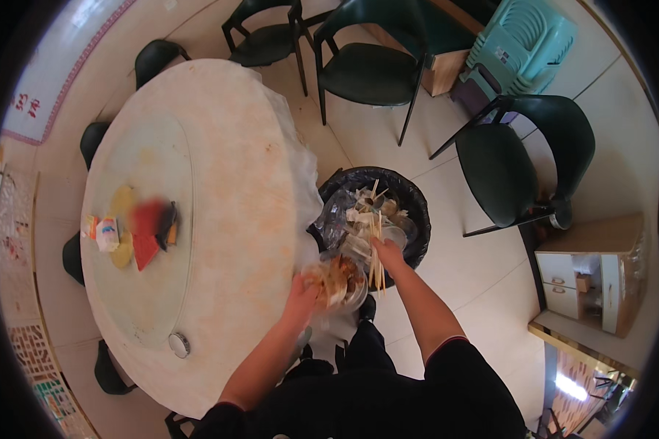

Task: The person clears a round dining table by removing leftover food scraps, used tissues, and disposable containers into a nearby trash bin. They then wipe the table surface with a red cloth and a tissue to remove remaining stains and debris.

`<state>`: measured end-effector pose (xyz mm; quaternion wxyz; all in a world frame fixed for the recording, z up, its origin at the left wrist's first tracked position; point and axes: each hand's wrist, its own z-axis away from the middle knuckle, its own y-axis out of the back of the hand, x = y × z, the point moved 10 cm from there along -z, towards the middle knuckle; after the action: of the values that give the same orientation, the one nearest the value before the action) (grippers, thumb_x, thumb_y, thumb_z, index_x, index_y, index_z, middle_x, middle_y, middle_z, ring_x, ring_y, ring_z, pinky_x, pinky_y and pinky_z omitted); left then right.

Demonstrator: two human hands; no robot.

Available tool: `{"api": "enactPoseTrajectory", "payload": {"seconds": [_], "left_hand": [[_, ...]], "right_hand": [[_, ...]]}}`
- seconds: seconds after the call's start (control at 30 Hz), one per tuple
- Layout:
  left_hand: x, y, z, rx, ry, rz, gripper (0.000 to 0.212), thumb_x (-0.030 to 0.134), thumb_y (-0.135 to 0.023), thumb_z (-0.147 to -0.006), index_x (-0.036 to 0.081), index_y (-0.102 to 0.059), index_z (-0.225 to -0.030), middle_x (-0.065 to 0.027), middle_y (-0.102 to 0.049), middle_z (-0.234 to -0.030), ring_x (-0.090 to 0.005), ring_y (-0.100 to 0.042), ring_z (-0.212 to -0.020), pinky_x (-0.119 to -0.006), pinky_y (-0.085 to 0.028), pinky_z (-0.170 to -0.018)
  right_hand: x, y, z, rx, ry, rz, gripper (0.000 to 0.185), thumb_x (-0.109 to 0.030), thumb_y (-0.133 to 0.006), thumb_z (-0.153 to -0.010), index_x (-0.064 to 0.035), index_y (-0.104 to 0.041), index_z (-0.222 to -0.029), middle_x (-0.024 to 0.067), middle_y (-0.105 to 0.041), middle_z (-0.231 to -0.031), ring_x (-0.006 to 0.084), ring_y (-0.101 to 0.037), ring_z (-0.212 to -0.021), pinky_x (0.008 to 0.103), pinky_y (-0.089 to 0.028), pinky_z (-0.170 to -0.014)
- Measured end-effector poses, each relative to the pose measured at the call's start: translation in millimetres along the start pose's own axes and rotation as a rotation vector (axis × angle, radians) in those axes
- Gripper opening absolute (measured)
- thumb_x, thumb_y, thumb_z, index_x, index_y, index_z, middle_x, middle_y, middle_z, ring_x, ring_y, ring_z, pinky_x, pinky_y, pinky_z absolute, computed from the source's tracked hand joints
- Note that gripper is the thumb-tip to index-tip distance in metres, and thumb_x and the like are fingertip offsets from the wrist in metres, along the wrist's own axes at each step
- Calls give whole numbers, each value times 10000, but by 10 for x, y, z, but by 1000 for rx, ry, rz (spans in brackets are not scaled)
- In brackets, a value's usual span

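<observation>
My left hand [303, 296] grips a clear plastic container [338, 285] with reddish-brown food scraps, tilted at the near edge of a round bin lined with a black plastic bag [420, 189]. Over the bin, my right hand [389, 253] is closed around a bundle of wooden chopsticks [378, 269]. Beneath and beyond the chopsticks lie crumpled clear plastic [335, 211], used tissues and other refuse. A thin plastic cover [302, 159] hangs from the table edge beside the bin.
On the round table [241, 181] is a glass turntable [159, 296] bearing a red cloth-like item [144, 249], small packets [108, 235] and a round metal-rimmed object [179, 345]. Dark chairs [370, 74] stand around. Stacked turquoise stools [521, 44] and a low cabinet [582, 280] are at the right.
</observation>
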<state>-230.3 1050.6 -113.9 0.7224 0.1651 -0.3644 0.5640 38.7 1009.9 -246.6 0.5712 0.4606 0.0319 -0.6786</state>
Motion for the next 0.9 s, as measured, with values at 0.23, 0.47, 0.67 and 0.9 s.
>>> {"api": "enactPoseTrajectory", "payload": {"seconds": [0.23,0.47,0.67,0.9], "left_hand": [[-644,-299,-1216,258,362,83,402,210,-552,-857,86,-413,-1213,-161,-508,-1162,-347,-512,-1099,-554,-443,-869],[-1237,-462,-1095,-41,512,-224,409,302,-572,-849,99,-490,-1195,-76,-546,-1182,-240,-535,-1090,-451,-424,-891],[-1306,-168,-494,-209,334,-396,254,207,-582,-853,100,-573,-1084,-24,-628,-1002,-137,-602,-879,-310,-468,-758],[-632,-59,384,-210,-34,-465,223,120,-541,-853,40,-603,-1052,-68,-647,-957,-153,-617,-863,-309,-496,-781]], "right_hand": [[778,496,130,-100,-31,-409,387,-338,-564,-886,-4,-591,-1080,66,-647,-906,150,-626,-725,271,-479,-629],[2306,880,982,-67,-398,-278,329,-286,-589,-850,5,-605,-1001,103,-642,-847,172,-631,-664,268,-466,-543],[2501,236,890,-150,-585,-419,299,-220,-593,-819,-15,-578,-1037,101,-629,-823,192,-631,-630,278,-439,-486],[1847,-378,518,-294,-557,-356,219,-206,-566,-818,-81,-550,-997,75,-593,-908,209,-617,-704,322,-443,-567]]}}
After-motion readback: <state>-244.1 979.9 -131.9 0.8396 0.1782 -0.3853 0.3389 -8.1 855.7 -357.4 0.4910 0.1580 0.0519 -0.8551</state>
